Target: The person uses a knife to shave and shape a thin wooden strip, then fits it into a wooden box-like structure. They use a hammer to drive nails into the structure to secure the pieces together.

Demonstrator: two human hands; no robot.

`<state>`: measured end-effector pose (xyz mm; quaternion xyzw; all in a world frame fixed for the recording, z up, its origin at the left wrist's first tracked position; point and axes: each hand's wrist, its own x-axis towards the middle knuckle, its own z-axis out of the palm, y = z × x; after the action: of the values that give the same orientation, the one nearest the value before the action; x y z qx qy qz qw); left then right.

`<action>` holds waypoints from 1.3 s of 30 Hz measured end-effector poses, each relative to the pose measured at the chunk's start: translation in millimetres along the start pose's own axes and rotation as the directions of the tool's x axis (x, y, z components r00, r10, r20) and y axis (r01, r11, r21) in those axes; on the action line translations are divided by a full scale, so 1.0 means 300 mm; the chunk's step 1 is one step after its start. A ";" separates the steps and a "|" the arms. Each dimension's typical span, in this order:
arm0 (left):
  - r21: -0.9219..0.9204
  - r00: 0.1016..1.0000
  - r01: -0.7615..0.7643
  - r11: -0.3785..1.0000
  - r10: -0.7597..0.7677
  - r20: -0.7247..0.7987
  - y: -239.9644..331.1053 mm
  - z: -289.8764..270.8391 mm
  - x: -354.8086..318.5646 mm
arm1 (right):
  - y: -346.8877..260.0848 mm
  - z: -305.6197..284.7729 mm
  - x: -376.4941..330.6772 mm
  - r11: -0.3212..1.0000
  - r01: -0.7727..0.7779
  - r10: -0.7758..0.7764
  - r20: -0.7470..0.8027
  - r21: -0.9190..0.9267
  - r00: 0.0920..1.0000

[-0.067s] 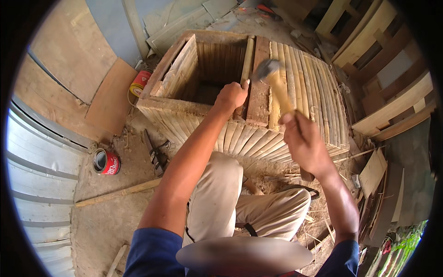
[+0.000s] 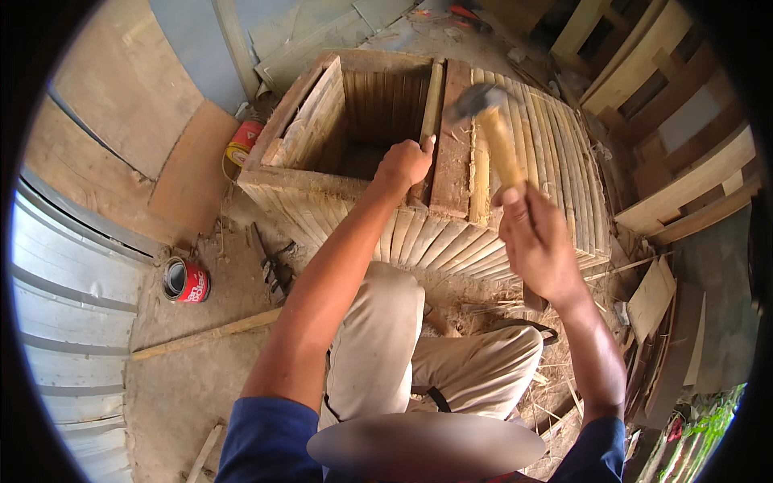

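Note:
A wooden box (image 2: 306,183) clad in split-bamboo slats stands in front of me, with a rectangular opening in the left part of its top. My left hand (image 2: 405,167) is closed round a narrow bamboo strip (image 2: 433,101) along the opening's right edge, thumb on top. A brown plank (image 2: 452,153) lies just right of that strip, and bamboo slats (image 2: 555,145) cover the top beyond it. Gripped by its wooden handle, a hammer (image 2: 501,149) is raised in my right hand (image 2: 538,241), its slightly blurred dark metal head over the plank. Any nail under the left fingers is hidden.
An opened red can (image 2: 193,283) stands on the floor at left, near a long wooden stick (image 2: 205,334). A red and yellow can (image 2: 244,145) sits by the box's left side. Wooden frames (image 2: 684,181) line the right, above scrap boards (image 2: 651,298). Corrugated metal (image 2: 72,322) borders the left.
The hammer and my right hand have shifted a little up and to the right. My left hand stays on the bamboo strip.

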<state>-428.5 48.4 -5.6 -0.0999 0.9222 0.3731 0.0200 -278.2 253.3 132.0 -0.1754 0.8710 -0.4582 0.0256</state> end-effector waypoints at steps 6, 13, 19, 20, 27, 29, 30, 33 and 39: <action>0.011 0.977 -0.214 0.977 0.214 -0.009 -0.051 0.004 0.027 | 0.022 0.019 -0.013 0.990 0.011 0.022 0.223 -0.142 0.975; -0.014 0.998 -0.032 0.999 0.031 -0.057 -0.019 0.014 0.015 | 0.054 0.039 -0.033 0.972 0.206 -0.198 -0.082 0.115 0.977; 0.063 0.992 -0.116 0.991 0.118 -0.035 -0.018 -0.001 0.014 | 0.046 0.039 -0.036 0.989 0.133 -0.125 0.116 -0.067 0.985; 0.039 0.995 -0.082 0.996 0.084 -0.061 -0.017 0.001 0.013 | 0.046 0.035 -0.040 1.000 0.011 -0.011 0.043 0.000 0.999; -0.039 0.997 -0.051 0.998 0.052 0.049 -0.006 -0.029 -0.012 | 0.052 0.034 -0.056 0.979 -0.118 0.166 0.325 -0.164 0.931; -0.037 0.996 -0.058 0.998 0.060 0.059 -0.002 -0.034 -0.011 | 0.046 0.034 -0.056 0.995 0.028 -0.004 0.232 -0.098 0.973; -0.024 0.998 -0.055 0.998 0.055 0.014 -0.001 -0.032 -0.010 | 0.039 0.030 -0.055 0.994 0.008 0.015 0.201 -0.111 0.979; 0.002 0.999 -0.007 1.000 0.007 -0.046 -0.004 -0.012 -0.015 | 0.013 0.008 -0.059 0.994 0.020 -0.029 0.084 0.111 0.996; -0.026 0.996 -0.020 0.999 0.018 -0.084 -0.002 0.005 -0.002 | 0.008 -0.010 -0.018 0.976 -0.131 0.103 0.163 0.173 0.981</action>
<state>-427.9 49.0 -7.1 -0.1070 0.9180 0.3811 -0.0237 -274.4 258.8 131.2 -0.1552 0.8294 -0.5194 0.1353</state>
